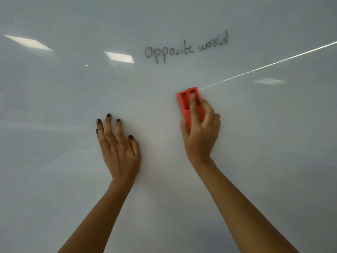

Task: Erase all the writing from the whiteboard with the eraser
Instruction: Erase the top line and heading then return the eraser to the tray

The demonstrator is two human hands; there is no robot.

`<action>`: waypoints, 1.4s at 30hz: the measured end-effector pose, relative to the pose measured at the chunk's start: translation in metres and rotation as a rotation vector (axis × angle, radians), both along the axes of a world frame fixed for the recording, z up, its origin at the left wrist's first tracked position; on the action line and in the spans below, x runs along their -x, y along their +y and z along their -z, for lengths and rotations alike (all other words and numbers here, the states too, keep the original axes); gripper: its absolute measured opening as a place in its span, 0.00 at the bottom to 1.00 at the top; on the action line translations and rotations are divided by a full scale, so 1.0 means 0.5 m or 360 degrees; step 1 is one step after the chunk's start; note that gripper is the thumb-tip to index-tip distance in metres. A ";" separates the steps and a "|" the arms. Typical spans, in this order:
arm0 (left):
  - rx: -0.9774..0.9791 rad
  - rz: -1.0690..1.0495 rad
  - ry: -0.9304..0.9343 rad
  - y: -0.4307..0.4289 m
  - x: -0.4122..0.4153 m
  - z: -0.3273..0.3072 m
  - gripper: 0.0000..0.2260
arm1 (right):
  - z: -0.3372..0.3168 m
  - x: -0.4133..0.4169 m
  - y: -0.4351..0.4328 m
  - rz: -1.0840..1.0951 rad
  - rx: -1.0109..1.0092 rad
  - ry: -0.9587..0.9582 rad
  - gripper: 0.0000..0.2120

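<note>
Filling nearly the whole view, the whiteboard is glossy and pale, with reflections of ceiling lights on its left and right and a thin bright streak running in from the right edge. Both arms reach up to it from below. The left hand lies flat against the board with fingers spread, gripping nothing, and seems to act as a brace. The right hand is closed around the lower part of the red eraser, one finger stretched along its back; the eraser appears pressed to the board, its top end pointing up.

Smallest of all is the writing, which reads "Opposite world", well above both hands and slightly left of the eraser's line. Nothing of it looks wiped yet.

To do this step well, I would carry the eraser straight up with its face kept flat on the surface, then sweep sideways across the full phrase with steady pressure, overlapping passes so no faint strokes remain. The bracing hand should stay clear below the sweep.
</note>
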State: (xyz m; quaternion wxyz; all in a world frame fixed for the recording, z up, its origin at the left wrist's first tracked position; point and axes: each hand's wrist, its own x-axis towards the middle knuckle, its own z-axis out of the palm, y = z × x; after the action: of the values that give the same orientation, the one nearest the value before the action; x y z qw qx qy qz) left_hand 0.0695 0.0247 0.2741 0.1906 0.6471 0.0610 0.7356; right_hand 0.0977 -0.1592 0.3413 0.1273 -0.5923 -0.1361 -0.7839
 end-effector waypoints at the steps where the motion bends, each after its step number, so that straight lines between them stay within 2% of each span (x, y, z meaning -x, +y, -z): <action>1: -0.0006 0.0007 -0.0005 -0.001 0.000 -0.005 0.20 | 0.005 -0.002 -0.004 0.0050 0.0219 -0.0059 0.21; 3: -0.0053 0.0027 -0.0002 -0.005 0.001 -0.021 0.17 | -0.007 -0.009 -0.026 0.0090 0.0506 -0.0171 0.20; 5: -0.0101 0.0031 0.0002 -0.010 0.001 -0.043 0.17 | -0.034 -0.016 -0.045 0.0074 0.0647 -0.0251 0.20; 8: -0.0121 0.0059 -0.0004 -0.017 0.000 -0.079 0.20 | -0.080 -0.022 -0.060 0.0098 0.0631 -0.0278 0.19; 10: -0.0127 0.0064 -0.0012 -0.021 0.000 -0.099 0.23 | -0.115 -0.028 -0.068 0.0107 0.0417 -0.0244 0.19; 15: -0.0141 -0.0014 -0.0012 -0.019 -0.009 -0.111 0.27 | -0.202 -0.019 -0.036 -0.0064 -0.0466 -0.0018 0.23; 16: -0.0139 -0.0021 -0.0007 -0.019 -0.010 -0.110 0.28 | -0.207 -0.013 -0.016 -0.0085 -0.0525 0.0011 0.23; 17: -0.0135 -0.0026 -0.0004 -0.020 -0.011 -0.109 0.28 | -0.206 -0.008 0.002 -0.0082 -0.0452 0.0013 0.24; 20: -0.0132 -0.0043 0.0004 -0.019 -0.013 -0.109 0.28 | -0.186 -0.005 0.017 -0.0024 0.0238 -0.0100 0.23; 22: -0.0134 -0.0052 0.0003 -0.018 -0.015 -0.109 0.28 | -0.195 -0.006 -0.009 -0.0031 0.0464 -0.0150 0.22; 24: -0.0137 -0.0065 0.0000 -0.018 -0.015 -0.108 0.27 | -0.223 -0.012 -0.037 0.0004 0.0310 -0.0125 0.22; 28: -0.0138 -0.0084 -0.0011 -0.018 -0.015 -0.106 0.27 | -0.303 -0.020 -0.072 0.0051 -0.0410 0.0037 0.24; 32: -0.0136 -0.0099 -0.0021 -0.018 -0.017 -0.106 0.27 | -0.353 -0.014 -0.048 0.0018 -0.0708 0.0242 0.24; 34: -0.0132 -0.0104 -0.0022 -0.019 -0.018 -0.105 0.27 | -0.340 -0.001 -0.016 -0.0003 -0.0491 0.0213 0.25; 36: -0.0129 -0.0105 -0.0019 -0.018 -0.018 -0.105 0.27 | -0.311 0.002 0.006 -0.0002 -0.0026 0.0054 0.24; 38: -0.0135 -0.0094 -0.0015 -0.016 -0.018 -0.105 0.27 | -0.301 -0.001 -0.004 0.0012 0.0255 -0.0025 0.24; 40: -0.0136 -0.0095 -0.0016 -0.017 -0.017 -0.105 0.27 | -0.309 -0.006 -0.033 0.0036 0.0169 0.0002 0.24; 42: -0.0133 -0.0098 -0.0020 -0.017 -0.017 -0.104 0.27 | -0.319 -0.017 -0.065 0.0037 -0.0231 0.0108 0.24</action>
State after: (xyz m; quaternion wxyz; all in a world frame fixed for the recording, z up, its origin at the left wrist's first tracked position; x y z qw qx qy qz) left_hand 0.0780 0.0164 0.3260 0.1411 0.6476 0.0490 0.7472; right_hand 0.1060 -0.1918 0.5010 0.1653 -0.6094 -0.0676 -0.7725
